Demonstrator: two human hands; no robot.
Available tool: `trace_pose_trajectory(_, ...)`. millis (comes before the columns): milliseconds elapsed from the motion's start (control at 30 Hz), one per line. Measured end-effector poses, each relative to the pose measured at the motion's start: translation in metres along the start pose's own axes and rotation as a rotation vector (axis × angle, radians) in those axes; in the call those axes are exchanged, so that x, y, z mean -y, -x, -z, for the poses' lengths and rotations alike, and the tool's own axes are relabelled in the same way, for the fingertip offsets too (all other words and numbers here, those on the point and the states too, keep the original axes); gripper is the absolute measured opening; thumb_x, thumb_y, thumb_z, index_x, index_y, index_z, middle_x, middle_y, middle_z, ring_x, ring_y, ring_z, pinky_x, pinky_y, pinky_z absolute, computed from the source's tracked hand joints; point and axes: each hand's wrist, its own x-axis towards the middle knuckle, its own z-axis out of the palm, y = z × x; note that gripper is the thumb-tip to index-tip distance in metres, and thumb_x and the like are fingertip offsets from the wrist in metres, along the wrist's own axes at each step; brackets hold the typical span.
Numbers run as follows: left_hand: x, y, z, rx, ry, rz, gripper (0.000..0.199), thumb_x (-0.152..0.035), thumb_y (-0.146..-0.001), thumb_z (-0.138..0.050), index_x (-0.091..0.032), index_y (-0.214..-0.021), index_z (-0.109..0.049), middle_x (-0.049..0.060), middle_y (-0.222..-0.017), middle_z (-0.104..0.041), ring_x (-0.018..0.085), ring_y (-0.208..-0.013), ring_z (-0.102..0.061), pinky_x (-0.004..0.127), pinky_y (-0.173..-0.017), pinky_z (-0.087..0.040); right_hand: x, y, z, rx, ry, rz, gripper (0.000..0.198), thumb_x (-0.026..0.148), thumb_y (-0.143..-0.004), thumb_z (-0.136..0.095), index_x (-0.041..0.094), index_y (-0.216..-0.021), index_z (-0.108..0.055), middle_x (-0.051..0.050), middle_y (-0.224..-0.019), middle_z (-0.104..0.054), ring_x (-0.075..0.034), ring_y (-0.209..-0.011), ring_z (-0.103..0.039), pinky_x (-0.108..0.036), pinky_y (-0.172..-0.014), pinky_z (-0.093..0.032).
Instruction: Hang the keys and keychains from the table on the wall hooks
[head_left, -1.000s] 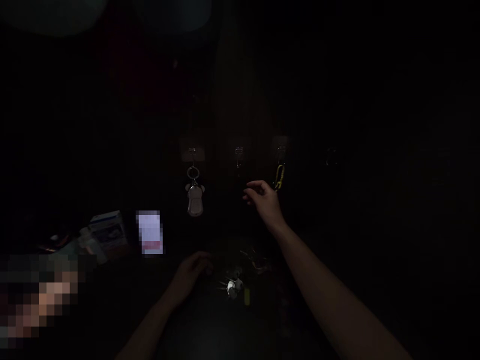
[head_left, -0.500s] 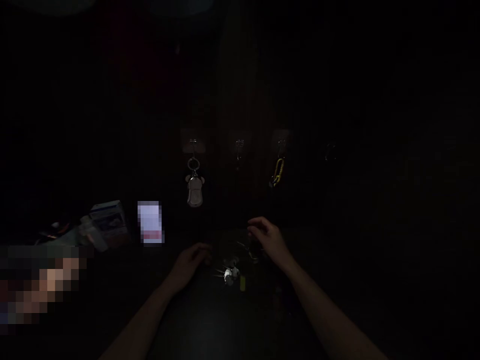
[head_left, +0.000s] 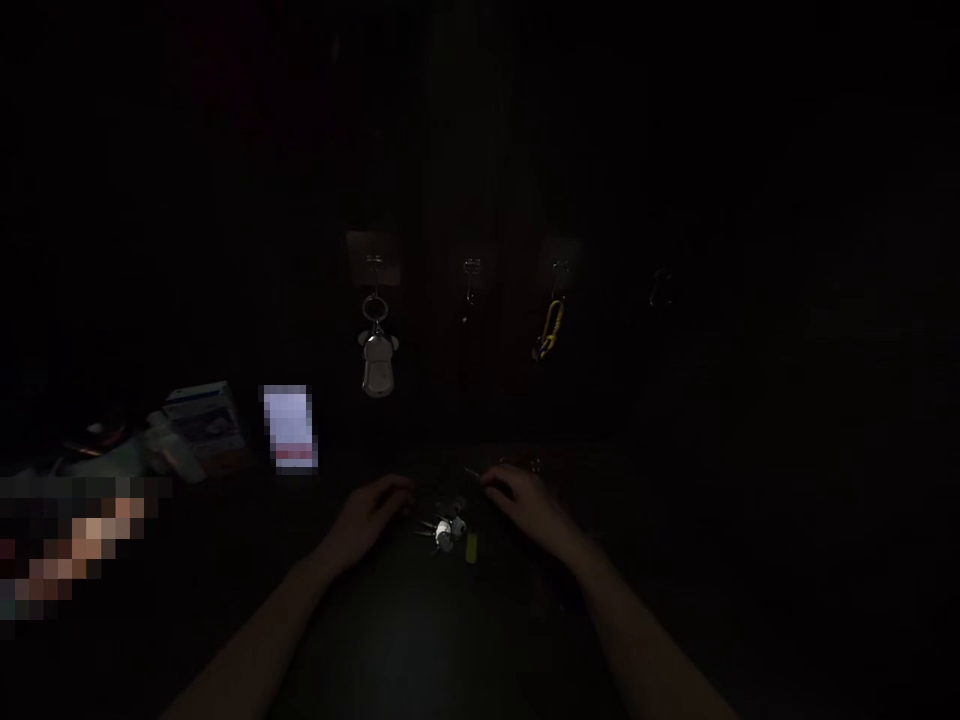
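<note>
The scene is very dark. My left hand (head_left: 371,515) rests on the dark table with its fingers loosely bent and apart, holding nothing that shows. Right of its fingertips lies a small bunch of keys (head_left: 444,533) with a bright white round piece. A short yellow tag (head_left: 471,548) lies beside the bunch. My right hand (head_left: 525,505) is low over the table, its thumb and fingers together at a thin metal piece (head_left: 471,472) that looks like a key. The palm hides what lies beneath it.
On the wall ahead are several hooks, including a bare one (head_left: 471,285). A bear-shaped keychain (head_left: 378,362) hangs at left, a yellow cord loop (head_left: 553,328) at right. A lit blurred screen (head_left: 291,428), a box (head_left: 206,425) and a pale bottle-like thing (head_left: 174,447) stand left.
My right hand has come down onto the thin metal piece that lay below it. My left hand stays near the bunch. The whole view has shifted slightly.
</note>
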Motion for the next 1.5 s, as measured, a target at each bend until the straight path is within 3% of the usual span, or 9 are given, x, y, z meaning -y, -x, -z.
trace_pose_trajectory(267,-0.012,0.002,-0.005,0.028,-0.085,-0.098,0.025,-0.033,-0.084,-0.046,-0.025,-0.098,-0.064,0.001,-0.102,-0.068,0.019,-0.097,-0.061,0.032,-0.088,-0.044,-0.008,0.006,0.014,0.111,0.138,-0.002,0.022,0.016,-0.081,-0.048,0.023,-0.091,-0.066,-0.004,-0.103,-0.064,-0.019,-0.098,-0.058,-0.031,-0.086,-0.041)
trace_pose_trajectory(400,-0.023,0.001,-0.011,0.118,-0.143,-0.187,0.025,-0.028,-0.083,-0.048,-0.026,-0.101,-0.065,0.003,-0.106,-0.066,0.02,-0.101,-0.058,0.033,-0.091,-0.042,-0.012,0.008,0.016,0.114,0.164,0.01,0.027,0.013,-0.079,-0.049,0.024,-0.097,-0.065,-0.004,-0.104,-0.065,-0.02,-0.099,-0.058,-0.032,-0.087,-0.041)
trace_pose_trajectory(600,-0.032,0.001,-0.036,0.212,-0.206,-0.355,0.03,-0.017,-0.083,-0.048,-0.028,-0.107,-0.062,0.003,-0.11,-0.062,0.019,-0.106,-0.053,0.034,-0.094,-0.039,-0.018,0.01,0.023,0.095,0.177,-0.022,0.024,0.014,-0.079,-0.049,0.023,-0.093,-0.066,-0.004,-0.101,-0.067,-0.02,-0.096,-0.06,-0.031,-0.083,-0.042)
trace_pose_trajectory(733,-0.027,-0.001,-0.051,0.261,-0.248,-0.416,0.046,-0.003,-0.074,-0.046,-0.029,-0.11,-0.06,0.003,-0.119,-0.056,0.019,-0.113,-0.048,0.035,-0.096,-0.038,-0.017,0.011,0.026,0.095,0.137,-0.032,0.025,0.012,-0.078,-0.05,0.024,-0.091,-0.067,-0.003,-0.098,-0.068,-0.019,-0.094,-0.061,-0.029,-0.081,-0.042)
trace_pose_trajectory(900,-0.018,0.0,-0.059,0.223,-0.341,-0.4,0.038,-0.006,-0.075,-0.046,-0.028,-0.101,-0.063,0.004,-0.123,-0.051,0.022,-0.115,-0.046,0.038,-0.096,-0.037,-0.012,0.012,0.025,0.082,0.148,-0.021,0.027,0.011,-0.078,-0.049,0.024,-0.092,-0.067,-0.002,-0.101,-0.067,-0.018,-0.095,-0.061,-0.028,-0.081,-0.042)
trace_pose_trajectory(1233,-0.024,0.001,-0.052,0.188,-0.367,-0.417,0.027,-0.016,-0.086,-0.045,-0.027,-0.105,-0.06,0.005,-0.107,-0.061,0.021,-0.103,-0.051,0.036,-0.089,-0.041,-0.003,0.011,0.024,0.064,0.277,0.016,0.023,0.014,-0.082,-0.047,0.023,-0.091,-0.066,-0.004,-0.101,-0.067,-0.02,-0.094,-0.061,-0.03,-0.081,-0.042)
trace_pose_trajectory(1500,-0.019,0.0,-0.043,0.051,-0.486,-0.283,0.011,-0.022,-0.084,-0.048,-0.021,-0.087,-0.058,0.005,-0.091,-0.058,0.02,-0.086,-0.054,0.031,-0.074,-0.044,0.003,0.008,0.008,0.005,0.279,0.134,0.022,0.019,-0.087,-0.046,0.024,-0.096,-0.065,-0.004,-0.1,-0.066,-0.019,-0.095,-0.059,-0.034,-0.085,-0.042)
